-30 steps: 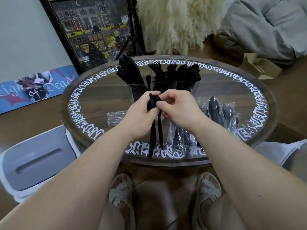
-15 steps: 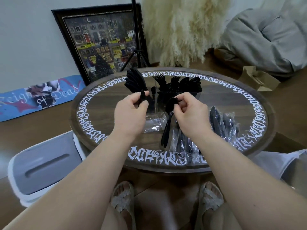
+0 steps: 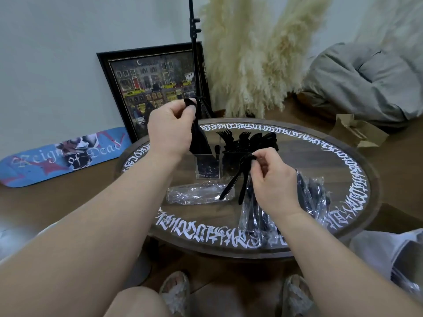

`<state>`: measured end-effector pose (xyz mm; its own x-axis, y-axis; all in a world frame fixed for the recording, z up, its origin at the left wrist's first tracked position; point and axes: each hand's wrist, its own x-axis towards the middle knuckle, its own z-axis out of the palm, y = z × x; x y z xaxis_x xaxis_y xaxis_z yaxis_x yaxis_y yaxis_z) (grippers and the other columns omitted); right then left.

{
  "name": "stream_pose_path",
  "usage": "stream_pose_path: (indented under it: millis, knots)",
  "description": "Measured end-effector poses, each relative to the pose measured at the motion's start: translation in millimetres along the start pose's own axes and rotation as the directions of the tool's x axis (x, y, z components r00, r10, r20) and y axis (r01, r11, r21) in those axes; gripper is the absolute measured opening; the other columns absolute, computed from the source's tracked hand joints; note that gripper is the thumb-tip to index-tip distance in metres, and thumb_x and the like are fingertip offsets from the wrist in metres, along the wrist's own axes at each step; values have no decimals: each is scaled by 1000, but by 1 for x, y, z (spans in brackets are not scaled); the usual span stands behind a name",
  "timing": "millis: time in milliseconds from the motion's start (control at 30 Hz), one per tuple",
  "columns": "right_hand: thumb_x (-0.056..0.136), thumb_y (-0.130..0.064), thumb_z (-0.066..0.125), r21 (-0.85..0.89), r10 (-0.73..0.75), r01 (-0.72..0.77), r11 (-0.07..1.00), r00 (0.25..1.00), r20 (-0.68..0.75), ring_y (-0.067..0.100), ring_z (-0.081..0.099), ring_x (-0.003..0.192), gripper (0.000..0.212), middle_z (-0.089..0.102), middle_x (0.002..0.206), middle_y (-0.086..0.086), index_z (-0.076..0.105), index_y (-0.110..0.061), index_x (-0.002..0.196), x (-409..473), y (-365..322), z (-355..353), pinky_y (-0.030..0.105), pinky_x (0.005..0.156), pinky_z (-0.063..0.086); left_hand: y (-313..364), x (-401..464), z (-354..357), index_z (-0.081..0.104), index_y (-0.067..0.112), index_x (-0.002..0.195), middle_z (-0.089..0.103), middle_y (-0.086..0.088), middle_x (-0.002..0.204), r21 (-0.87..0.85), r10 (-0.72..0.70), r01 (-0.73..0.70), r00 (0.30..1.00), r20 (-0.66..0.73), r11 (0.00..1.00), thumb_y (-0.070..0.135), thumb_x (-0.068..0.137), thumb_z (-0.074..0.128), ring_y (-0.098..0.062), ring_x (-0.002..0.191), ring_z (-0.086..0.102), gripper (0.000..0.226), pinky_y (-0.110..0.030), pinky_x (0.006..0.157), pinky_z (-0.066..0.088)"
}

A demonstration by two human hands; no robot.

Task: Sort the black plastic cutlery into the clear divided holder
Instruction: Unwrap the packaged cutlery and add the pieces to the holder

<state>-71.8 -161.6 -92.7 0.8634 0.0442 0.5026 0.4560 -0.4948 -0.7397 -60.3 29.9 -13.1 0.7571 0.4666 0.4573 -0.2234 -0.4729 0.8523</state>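
Observation:
The clear divided holder (image 3: 207, 167) stands in the middle of the round table (image 3: 343, 161), with black cutlery in its compartments and fork tines (image 3: 246, 136) sticking up at the back. My left hand (image 3: 170, 131) is raised over the holder's left compartment and pinches a black piece of cutlery (image 3: 190, 105) by its top end. My right hand (image 3: 273, 181) hovers just right of the holder and pinches two black utensils (image 3: 231, 186) at their heads, handles hanging down toward me.
Clear plastic wrappers (image 3: 196, 195) lie in front of the holder, and wrapped black cutlery packs (image 3: 313, 193) lie under and right of my right hand. A tripod pole (image 3: 194, 53), a framed picture (image 3: 153, 88), pampas grass (image 3: 251, 60) and a skateboard deck (image 3: 61, 156) stand beyond the table.
My hands have parted, the left taking one piece away from the bundle. The left hand has risen and moved back over the holder; the right keeps two utensils.

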Motion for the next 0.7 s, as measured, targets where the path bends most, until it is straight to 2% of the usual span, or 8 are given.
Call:
stream_pose_path:
  millis: [167,200,267,367,433,533,633,700]
  knots:
    - [94,-11,54,-41,-12,11,999,1000,-8,15,59,69,11,63,73,-4,62,-17,99,7,7,2,34,68,50,-27,-3,28,66,29,69,70,2,75,62,-186,180,975,118,982,18,91,57,-22,80,66,26,-48,83,55]
    - [94,-11,54,-41,-8,8,999,1000,-9,16,59,70,11,64,73,-3,62,-16,99,9,9,3,36,69,50,-35,-5,32,68,27,73,70,3,76,79,-236,226,959,157,971,18,92,56,-23,85,67,25,-48,85,54]
    - [94,-12,54,-32,11,-11,999,1000,-1,15,60,71,11,64,74,-4,62,-16,100,14,12,5,36,70,50,-48,-8,37,71,20,101,70,5,87,154,-294,264,928,229,952,20,94,53,-20,97,66,19,-45,92,52]
    - [94,-12,54,-16,30,-30,999,999,14,13,58,71,13,63,73,-8,64,-18,100,21,17,10,32,71,50,-57,-15,35,49,17,138,58,0,126,344,-240,160,949,203,925,22,94,55,-9,98,63,45,-32,101,43]
    - [93,-12,55,-6,25,-25,1000,999,20,13,57,72,15,61,74,-11,66,-18,102,24,18,14,30,71,48,-50,-26,30,52,19,134,51,1,121,389,-59,-2,988,146,921,19,92,58,0,77,57,42,-24,91,42]
    - [92,-9,56,3,-23,23,1000,999,32,8,55,74,16,60,78,-13,68,-15,101,24,15,19,22,71,42,-40,-42,30,66,22,116,56,8,105,372,114,-225,948,296,900,19,89,62,-4,76,55,28,-16,81,40]
    - [90,-4,58,10,-91,91,996,996,24,7,56,75,16,61,81,-12,69,-13,97,20,12,21,21,72,46,-35,-52,36,67,24,117,68,11,101,310,74,-249,873,481,918,18,89,61,-3,84,60,30,-11,81,40]
    - [89,-3,59,18,-98,98,995,995,15,7,59,77,18,63,83,-11,71,-14,98,19,13,20,21,74,48,-33,-54,37,68,24,117,71,12,100,273,42,-212,854,519,938,15,89,60,-1,87,63,31,-10,83,43]
